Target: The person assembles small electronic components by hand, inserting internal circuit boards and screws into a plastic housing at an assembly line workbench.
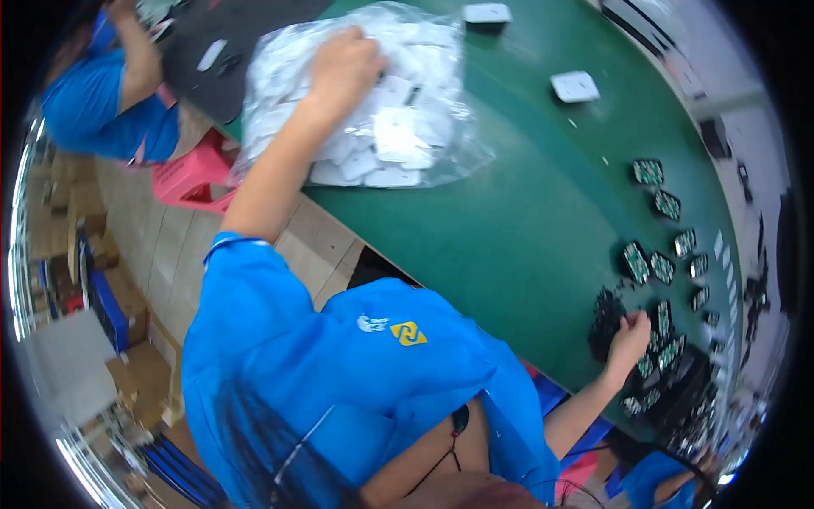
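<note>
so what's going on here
The person's left hand is at a clear plastic bag of white pieces; the right hand is at a heap of small black parts near several circuit boards on the green table. Whether either hand holds anything is hard to tell.

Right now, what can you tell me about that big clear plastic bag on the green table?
The clear plastic bag looks thin, shiny and crinkled. It lies spread on the green table, by its edge, packed with many flat white pieces. Loose film sticks out past them on the right. The person's left hand is among or over the pieces; whether its fingers grip one cannot be told. Where the bag opens is unclear too.
</note>
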`<act>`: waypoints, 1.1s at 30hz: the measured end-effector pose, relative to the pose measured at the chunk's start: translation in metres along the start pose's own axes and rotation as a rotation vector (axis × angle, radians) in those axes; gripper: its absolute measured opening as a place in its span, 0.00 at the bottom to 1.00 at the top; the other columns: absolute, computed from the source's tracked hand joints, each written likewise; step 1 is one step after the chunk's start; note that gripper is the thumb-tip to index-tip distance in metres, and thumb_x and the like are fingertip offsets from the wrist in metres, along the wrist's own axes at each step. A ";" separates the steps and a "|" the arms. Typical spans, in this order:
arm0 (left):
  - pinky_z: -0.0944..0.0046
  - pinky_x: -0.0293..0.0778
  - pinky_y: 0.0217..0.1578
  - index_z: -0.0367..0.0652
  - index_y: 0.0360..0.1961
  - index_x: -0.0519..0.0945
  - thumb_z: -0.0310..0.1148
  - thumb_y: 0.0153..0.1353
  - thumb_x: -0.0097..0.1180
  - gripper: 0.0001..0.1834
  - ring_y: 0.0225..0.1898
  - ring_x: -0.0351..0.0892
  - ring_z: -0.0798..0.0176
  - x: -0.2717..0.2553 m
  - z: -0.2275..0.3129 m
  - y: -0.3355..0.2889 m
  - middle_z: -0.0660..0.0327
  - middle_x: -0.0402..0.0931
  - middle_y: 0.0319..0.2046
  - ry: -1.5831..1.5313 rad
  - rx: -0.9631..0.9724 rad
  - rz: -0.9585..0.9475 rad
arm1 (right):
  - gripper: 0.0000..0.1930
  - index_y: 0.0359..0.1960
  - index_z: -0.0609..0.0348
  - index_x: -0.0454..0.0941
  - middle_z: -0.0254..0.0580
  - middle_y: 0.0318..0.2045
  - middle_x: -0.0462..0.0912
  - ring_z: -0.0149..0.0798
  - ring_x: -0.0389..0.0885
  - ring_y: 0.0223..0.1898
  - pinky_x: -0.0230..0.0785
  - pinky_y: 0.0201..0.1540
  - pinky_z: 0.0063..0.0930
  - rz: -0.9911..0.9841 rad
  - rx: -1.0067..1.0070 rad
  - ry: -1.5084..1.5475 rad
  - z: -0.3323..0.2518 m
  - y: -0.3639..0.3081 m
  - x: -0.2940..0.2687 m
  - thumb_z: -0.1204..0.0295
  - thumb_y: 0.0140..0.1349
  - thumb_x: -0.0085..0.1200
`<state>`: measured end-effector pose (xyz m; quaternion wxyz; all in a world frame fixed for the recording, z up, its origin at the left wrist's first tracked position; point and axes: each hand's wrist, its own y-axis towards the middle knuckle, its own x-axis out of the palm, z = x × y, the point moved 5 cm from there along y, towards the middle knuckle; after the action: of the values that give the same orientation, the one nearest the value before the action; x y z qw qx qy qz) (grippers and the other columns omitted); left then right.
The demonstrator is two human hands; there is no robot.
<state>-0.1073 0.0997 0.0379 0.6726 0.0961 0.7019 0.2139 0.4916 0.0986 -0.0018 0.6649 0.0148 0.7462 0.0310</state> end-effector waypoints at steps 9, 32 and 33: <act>0.60 0.73 0.37 0.38 0.46 0.79 0.23 0.62 0.53 0.11 0.35 0.78 0.52 -0.075 0.059 -0.022 0.52 0.78 0.35 -0.388 0.000 0.388 | 0.04 0.35 0.63 0.72 0.46 0.28 0.77 0.43 0.76 0.28 0.69 0.32 0.34 0.274 0.142 0.215 -0.006 -0.004 -0.018 0.77 0.61 0.53; 0.72 0.71 0.18 0.38 0.44 0.78 0.27 0.66 0.51 0.08 0.20 0.76 0.72 -0.025 0.299 -0.058 0.59 0.79 0.28 -1.618 -0.053 -0.847 | 0.04 0.33 0.66 0.78 0.40 0.30 0.79 0.31 0.78 0.31 0.71 0.35 0.23 -0.037 -0.234 1.150 -0.146 -0.001 -0.042 0.81 0.57 0.59; 0.72 0.70 0.17 0.37 0.46 0.77 0.27 0.67 0.49 0.10 0.18 0.75 0.72 -0.024 0.299 -0.058 0.60 0.79 0.26 -1.647 -0.100 -0.922 | 0.04 0.33 0.66 0.78 0.40 0.30 0.79 0.31 0.78 0.31 0.71 0.35 0.23 -0.047 -0.237 1.159 -0.146 0.000 -0.038 0.81 0.57 0.59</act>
<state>0.1980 0.0894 0.0337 0.9783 -0.0988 -0.0350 -0.1784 0.3508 0.0920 0.0530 0.1462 -0.0953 0.9793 0.1026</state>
